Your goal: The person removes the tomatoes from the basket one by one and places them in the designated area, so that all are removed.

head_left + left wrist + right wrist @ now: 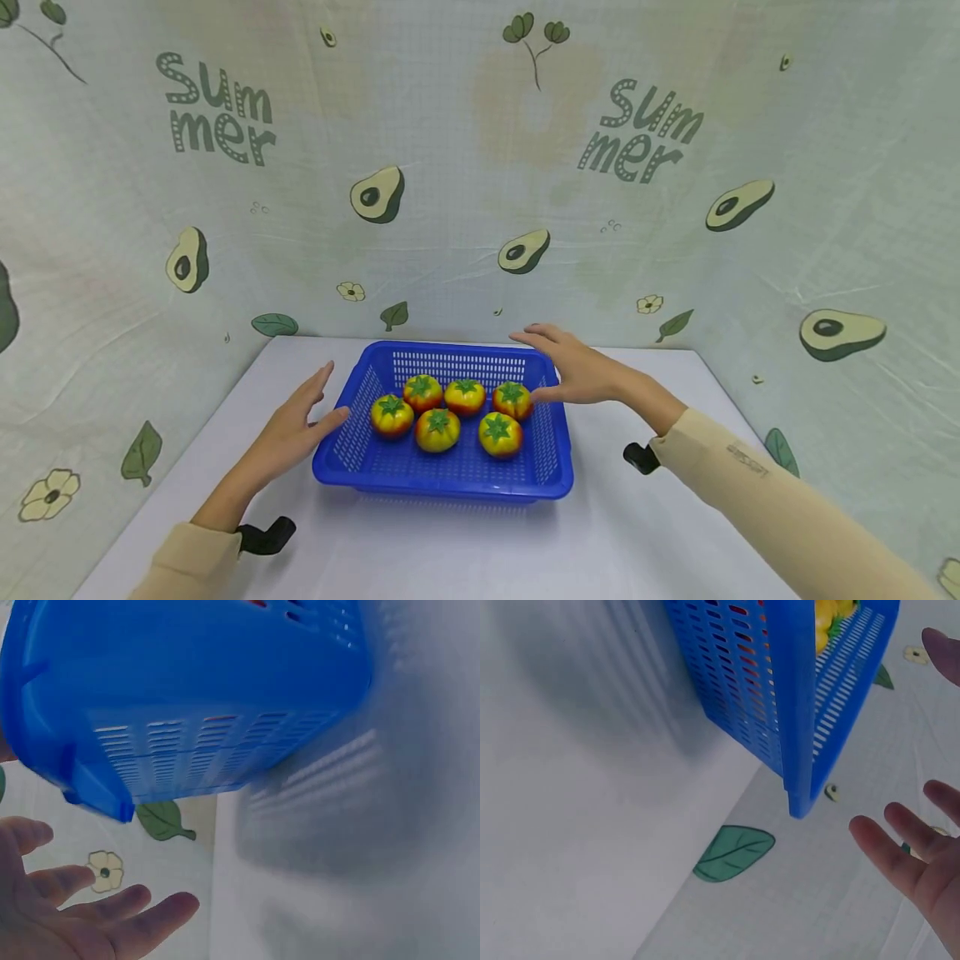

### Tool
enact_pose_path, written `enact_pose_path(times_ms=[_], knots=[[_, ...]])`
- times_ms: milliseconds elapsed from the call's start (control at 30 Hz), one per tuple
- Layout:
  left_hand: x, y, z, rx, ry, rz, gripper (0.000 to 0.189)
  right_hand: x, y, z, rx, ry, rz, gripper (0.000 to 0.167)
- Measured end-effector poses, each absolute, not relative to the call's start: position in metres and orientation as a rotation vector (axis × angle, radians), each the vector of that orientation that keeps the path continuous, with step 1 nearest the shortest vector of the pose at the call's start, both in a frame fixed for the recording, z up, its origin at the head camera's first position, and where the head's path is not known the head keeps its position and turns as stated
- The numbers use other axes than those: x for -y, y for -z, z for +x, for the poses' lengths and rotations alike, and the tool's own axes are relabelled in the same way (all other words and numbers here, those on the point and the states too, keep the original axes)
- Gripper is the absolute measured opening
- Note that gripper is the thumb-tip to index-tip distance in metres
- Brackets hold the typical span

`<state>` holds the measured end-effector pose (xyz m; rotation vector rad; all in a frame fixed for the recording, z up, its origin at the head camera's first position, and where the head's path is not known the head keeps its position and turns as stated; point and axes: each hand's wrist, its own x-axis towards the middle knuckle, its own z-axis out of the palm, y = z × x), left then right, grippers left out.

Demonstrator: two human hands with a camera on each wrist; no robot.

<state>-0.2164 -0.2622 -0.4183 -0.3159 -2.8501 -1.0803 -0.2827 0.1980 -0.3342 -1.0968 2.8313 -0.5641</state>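
Observation:
A blue plastic basket (442, 482) with slotted walls stands on the white table. Inside lie several red-and-yellow tomatoes (437, 431) with green star-shaped tops. Beside the basket's left rim is my left hand (296, 429), thumb pointing at the rim, fingers spread and holding nothing. My right hand (577, 368) hovers over the right rim with its fingers stretched out. Its thumb overlaps the rightmost tomato (512, 400) in the head view. From the left wrist, the basket's outer wall (202, 742) shows above relaxed fingers. The right wrist view has the fingers apart from the basket corner (799, 780).
The white table (420, 558) reaches in front of the basket and out to both sides. Behind and at the sides hangs a pale cloth (450, 108) printed with avocados, leaves and lettering. A black wrist mount (267, 536) juts from the left cuff, another (642, 457) from the right.

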Motion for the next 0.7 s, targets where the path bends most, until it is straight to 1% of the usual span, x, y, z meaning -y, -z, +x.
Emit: enact_pose_path(times_ms=[400, 700], knots=[[0.256, 0.428, -0.210, 2.899, 1.386, -0.153, 0.087, -0.181, 0.347, -0.286, -2.656, 0.607, -1.096, 0.082], [0.256, 0.429, -0.208, 2.852, 1.568, -0.141, 0.082, -0.169, 0.355, -0.289, -2.610, 0.582, -1.106, 0.076]])
